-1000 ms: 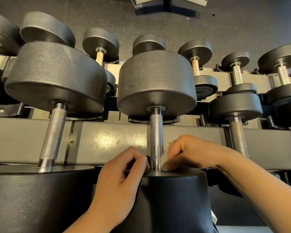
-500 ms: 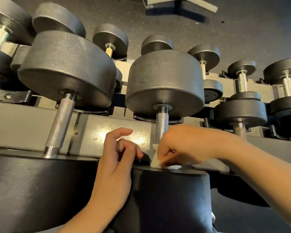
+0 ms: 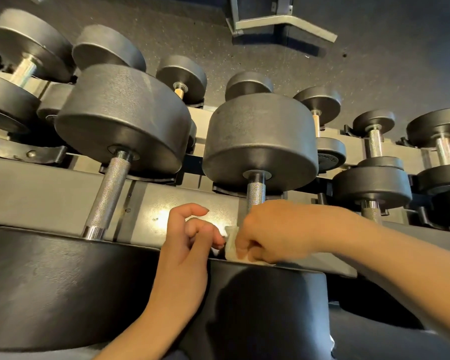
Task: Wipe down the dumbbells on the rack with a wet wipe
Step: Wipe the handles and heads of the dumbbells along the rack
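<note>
Your right hand (image 3: pixel 270 229) gripped the wet wipe (image 3: pixel 231 242) around the dumbbell (image 3: pixel 260 141) handle (image 3: pixel 256 194). Your left hand (image 3: pixel 190 245), loosely curled, held nothing. Wrapping fully would have cleaned the knurling best.

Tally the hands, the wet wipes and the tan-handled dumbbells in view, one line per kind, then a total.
hands: 2
wet wipe: 1
tan-handled dumbbells: 2
Total: 5
</note>
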